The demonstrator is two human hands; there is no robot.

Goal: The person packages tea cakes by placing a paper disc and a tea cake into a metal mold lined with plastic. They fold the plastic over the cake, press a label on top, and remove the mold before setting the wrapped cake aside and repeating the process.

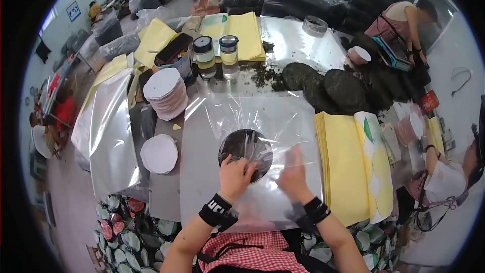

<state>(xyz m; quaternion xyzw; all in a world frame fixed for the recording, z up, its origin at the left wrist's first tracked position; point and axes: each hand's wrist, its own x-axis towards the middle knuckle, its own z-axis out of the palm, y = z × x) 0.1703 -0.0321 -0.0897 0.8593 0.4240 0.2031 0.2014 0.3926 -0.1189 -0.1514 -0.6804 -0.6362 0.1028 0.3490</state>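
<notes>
Both grips look unclear: left hand [234, 178] partly hiding a dark disc [247, 146], blurred right hand [293, 176] apart.

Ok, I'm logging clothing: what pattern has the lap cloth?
The lap cloth is red-and-white check; head view.

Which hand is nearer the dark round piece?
Left. The left hand is over the near edge of the dark round piece; the right hand is off to its right.
</notes>
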